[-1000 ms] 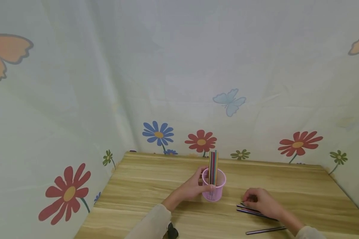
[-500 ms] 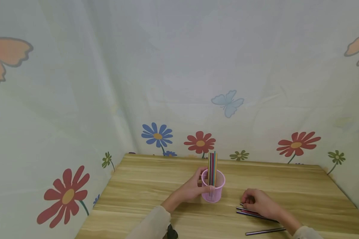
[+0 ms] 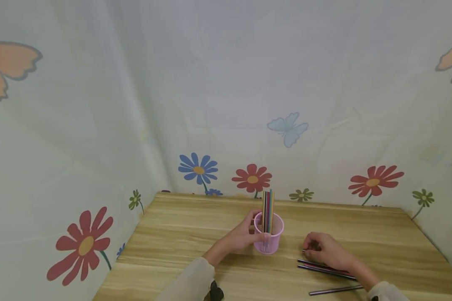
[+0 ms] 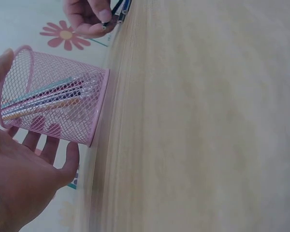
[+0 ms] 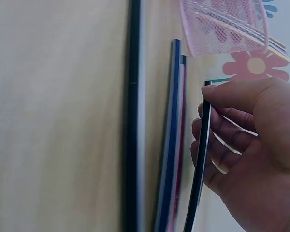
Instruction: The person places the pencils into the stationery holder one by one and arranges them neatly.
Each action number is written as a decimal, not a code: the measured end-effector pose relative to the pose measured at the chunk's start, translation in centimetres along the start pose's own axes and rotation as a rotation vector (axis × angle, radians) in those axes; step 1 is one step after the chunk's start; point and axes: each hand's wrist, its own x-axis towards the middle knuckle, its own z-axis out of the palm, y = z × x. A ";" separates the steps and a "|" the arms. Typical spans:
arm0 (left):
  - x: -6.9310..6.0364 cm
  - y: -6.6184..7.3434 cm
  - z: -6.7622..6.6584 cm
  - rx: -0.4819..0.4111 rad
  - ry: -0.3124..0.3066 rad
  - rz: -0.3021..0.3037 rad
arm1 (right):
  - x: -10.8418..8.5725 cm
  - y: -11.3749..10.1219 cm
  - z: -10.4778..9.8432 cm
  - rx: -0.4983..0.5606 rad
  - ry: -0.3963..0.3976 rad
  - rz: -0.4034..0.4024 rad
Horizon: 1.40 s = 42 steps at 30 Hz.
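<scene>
My left hand [image 3: 239, 239] holds a pink mesh pencil cup [image 3: 274, 242] by its left side, thumb at the near side of the rim. Upright in the cup leans a bunch of coloured pencils [image 3: 268, 207]. To the right, my right hand [image 3: 328, 251] pinches a dark pencil [image 5: 201, 154] near its end between thumb and fingers, raised a little off the table in the right wrist view. Below that hand lie a few more pencils [image 5: 171, 135] side by side. A single dark pencil [image 3: 331, 291] lies apart, closer to me.
The wood-grain table [image 3: 181, 225] meets a pale curtain [image 3: 218, 104] printed with flowers and butterflies at its back and sides. A small black object [image 3: 216, 291] is beside my left sleeve at the lower edge.
My right hand has risen slightly from the pencils on the table, with one dark pencil pinched in it. My left hand and the cup stay in place.
</scene>
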 end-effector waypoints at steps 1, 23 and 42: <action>0.0 0.0 0.0 -0.001 0.001 0.000 | 0.1 -0.1 -0.2 -0.007 0.006 0.004; 0.0 -0.4 0.3 0.013 0.004 0.015 | 4.0 -5.1 -5.8 0.027 0.233 -0.021; 0.3 -0.4 0.0 0.017 0.000 0.021 | 6.3 -7.2 -7.8 0.317 0.446 0.055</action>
